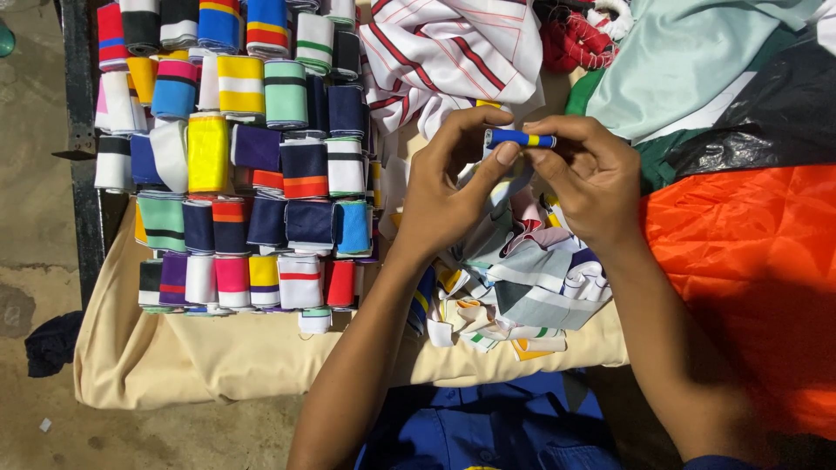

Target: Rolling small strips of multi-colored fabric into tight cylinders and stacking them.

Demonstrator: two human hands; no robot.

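The person is pinching a small blue strip with a yellow band (520,138) between both hands, right above the loose pile of striped scraps (514,278). The left hand (448,187) is closing thumb and forefinger narrowly on the strip's left end, and the right hand (588,178) is clamping its fingertips on the right end, so the strip is hanging level between them, clear of the pile. By the look of it, the person is straightening or rolling the strip; a tidy roll would call for a firm, even pinch at both ends.

Left of the pile, rows of rolled striped bands (252,165) are standing packed side by side. The pile and the rolls are both resting on a beige cloth (218,357) that is draping over the near edge of the work surface. Right of the pile, orange fabric (749,261) is spreading out, and a white red-striped cloth (444,52) is lying beyond it. Bare concrete floor (35,218) is showing further left of the rolls.
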